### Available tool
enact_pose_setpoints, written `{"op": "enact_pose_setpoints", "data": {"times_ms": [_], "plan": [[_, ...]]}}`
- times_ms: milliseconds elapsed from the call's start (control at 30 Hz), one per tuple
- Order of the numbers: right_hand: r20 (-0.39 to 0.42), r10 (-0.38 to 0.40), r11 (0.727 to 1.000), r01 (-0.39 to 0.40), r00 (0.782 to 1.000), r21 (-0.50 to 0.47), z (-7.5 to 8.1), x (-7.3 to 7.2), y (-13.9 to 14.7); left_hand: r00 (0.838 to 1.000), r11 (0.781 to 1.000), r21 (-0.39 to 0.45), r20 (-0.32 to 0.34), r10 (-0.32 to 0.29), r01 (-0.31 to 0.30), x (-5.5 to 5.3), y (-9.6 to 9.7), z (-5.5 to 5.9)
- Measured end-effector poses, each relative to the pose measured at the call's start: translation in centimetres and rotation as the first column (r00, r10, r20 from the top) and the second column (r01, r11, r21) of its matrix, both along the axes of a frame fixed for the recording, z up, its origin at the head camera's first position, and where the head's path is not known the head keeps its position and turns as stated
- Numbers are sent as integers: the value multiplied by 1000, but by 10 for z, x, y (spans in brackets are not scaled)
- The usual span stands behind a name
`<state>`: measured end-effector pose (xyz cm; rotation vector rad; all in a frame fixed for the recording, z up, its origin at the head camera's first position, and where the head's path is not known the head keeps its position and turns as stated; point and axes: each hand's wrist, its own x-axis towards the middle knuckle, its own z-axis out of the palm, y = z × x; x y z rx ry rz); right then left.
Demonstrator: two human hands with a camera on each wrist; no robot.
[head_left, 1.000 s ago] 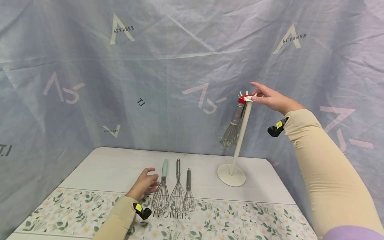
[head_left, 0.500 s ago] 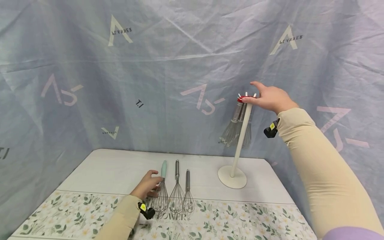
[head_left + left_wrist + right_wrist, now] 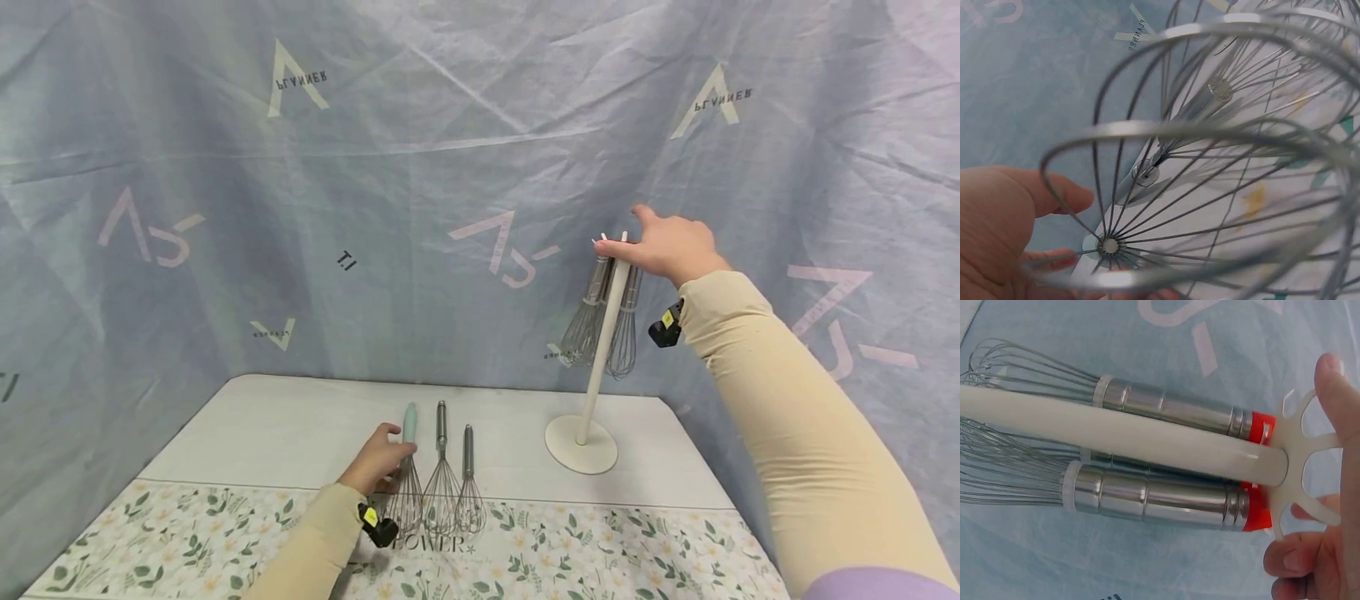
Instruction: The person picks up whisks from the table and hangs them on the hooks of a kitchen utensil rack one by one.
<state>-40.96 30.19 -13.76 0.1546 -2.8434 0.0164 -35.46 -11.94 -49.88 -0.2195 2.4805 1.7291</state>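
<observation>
On the table the left hand [image 3: 382, 462] is at a wire whisk with a mint-green handle [image 3: 409, 422]. Its thumb lies over the whisk's neck in the head view. In the left wrist view the thumb and fingers stand loosely either side of that neck [image 3: 1110, 245], apart from each other. High on the right, the right hand [image 3: 667, 247] rests over the pronged top [image 3: 1297, 456] of a white whisk stand [image 3: 608, 333], thumb straight along it. Several steel whisks [image 3: 1154, 499] with red handle ends hang from the prongs; one is partly behind the pole.
Two steel-handled whisks, a larger one [image 3: 442, 454] and a smaller one [image 3: 468, 471], lie right of the mint one. The stand's round base [image 3: 581, 446] sits toward the table's back right. A grey-blue curtain [image 3: 420, 192] hangs behind the table, whose flowered cloth [image 3: 187, 533] covers the front.
The left hand has moved right, onto the mint-handled whisk. The right hand has shifted left across the stand's top, which has turned, bringing a hanging whisk out right of the pole.
</observation>
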Motion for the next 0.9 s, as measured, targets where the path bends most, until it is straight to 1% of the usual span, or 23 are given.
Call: {"op": "enact_pose_setpoints", "data": {"times_ms": [100,133,300,367,500,567,667,733,800,833,900], "plan": [[5,-18,1000,18,1000,-11,-2,0,-2,1000,1000,-25,-8,-6,5,-1,1,-2],[8,-26,1000,26,1000,-14,-3,-1,-3,1000,999,-47,-22,-14,13,-2,1,-3],[29,-48,999,49,998,-22,-5,-1,-6,998,995,-98,-59,-22,16,-4,3,-6],[38,-54,998,55,998,-26,-5,-1,-6,997,993,-120,-70,-22,13,-4,4,-7],[32,-50,998,51,998,-37,-4,0,-6,995,983,-185,-100,-24,5,-7,6,-5],[30,-45,998,46,999,-39,-3,1,-6,994,979,-202,-106,-29,7,-9,6,-4],[28,-50,998,51,998,-43,-1,2,-6,993,982,-191,-110,-30,8,-11,5,-4],[23,-59,997,60,998,-51,-1,2,-7,994,989,-145,-101,-29,14,-11,3,-4],[2,-51,996,51,999,-69,-1,2,-8,997,996,-89,-80,-20,13,-11,2,-5],[-8,-40,996,39,999,-81,-2,2,-8,998,998,-66,-69,-16,11,-11,1,-6],[-27,11,994,-14,1000,-110,-2,0,-8,999,1000,-24,-38,-7,6,-11,0,-8]]}}
